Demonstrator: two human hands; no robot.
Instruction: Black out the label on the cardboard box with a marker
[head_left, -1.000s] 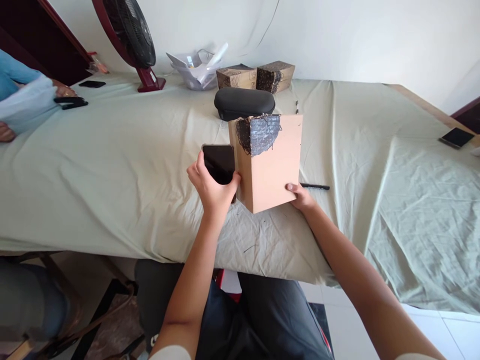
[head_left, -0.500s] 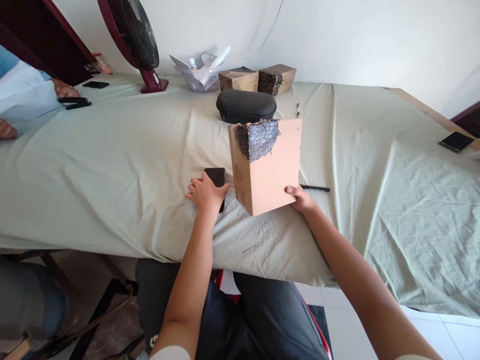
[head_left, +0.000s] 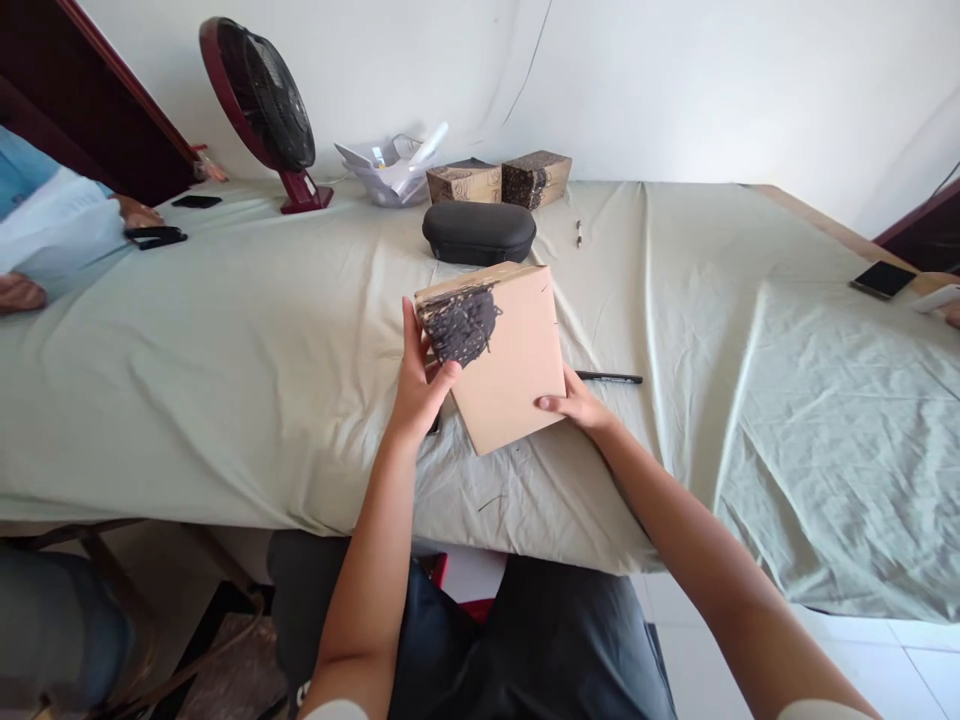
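A cardboard box with a black scribbled patch at its upper left corner is held up, tilted, between my two hands. My left hand grips its left side, thumb on the front face by the black patch. At the lower right edge my right hand holds it, thumb on the front and fingers behind. Beneath the box a phone is mostly hidden, with only a dark edge showing. To the right of my right hand lies a black pen on the cloth.
Behind the box sit a black zip case, two cardboard boxes with black scribbles, and a plastic basket. A fan stands at the back left. Another person's hand is near a stapler-like black object. A dark phone lies far right.
My left hand has left the phone and taken hold of the box's left side. The box has shifted left and tilted, and now covers most of the phone.
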